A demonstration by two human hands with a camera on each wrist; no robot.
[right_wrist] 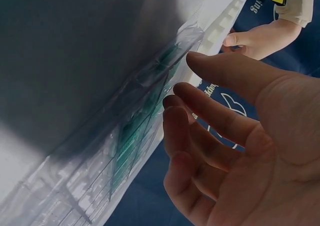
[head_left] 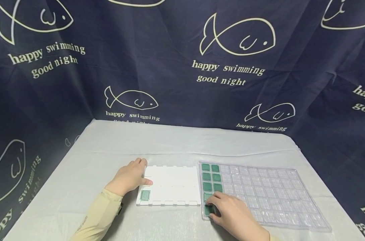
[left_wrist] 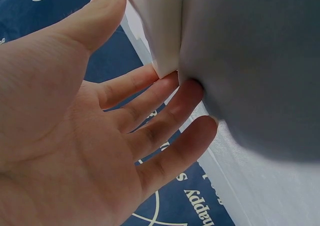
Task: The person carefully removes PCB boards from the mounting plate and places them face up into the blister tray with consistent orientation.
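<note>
A white rectangular tray (head_left: 173, 177) with notched edges lies at the middle of the table. One square green chip (head_left: 145, 195) with a grid pattern sits in its near left corner. My left hand (head_left: 132, 175) rests at the tray's left side, thumb on top and the other fingers, nearly straight, at its edge. To the right lies a clear plastic compartment tray (head_left: 291, 187), with several green chips in its two left columns. My right hand (head_left: 232, 211) hovers over its near left corner. Thumb and index finger are apart, close over a green chip (head_left: 207, 210), partly covered by the hand.
Most other compartments of the clear tray show no chips. A pale cloth covers the table (head_left: 176, 140). A dark blue curtain (head_left: 176, 50) with fish drawings and lettering hangs behind and at both sides.
</note>
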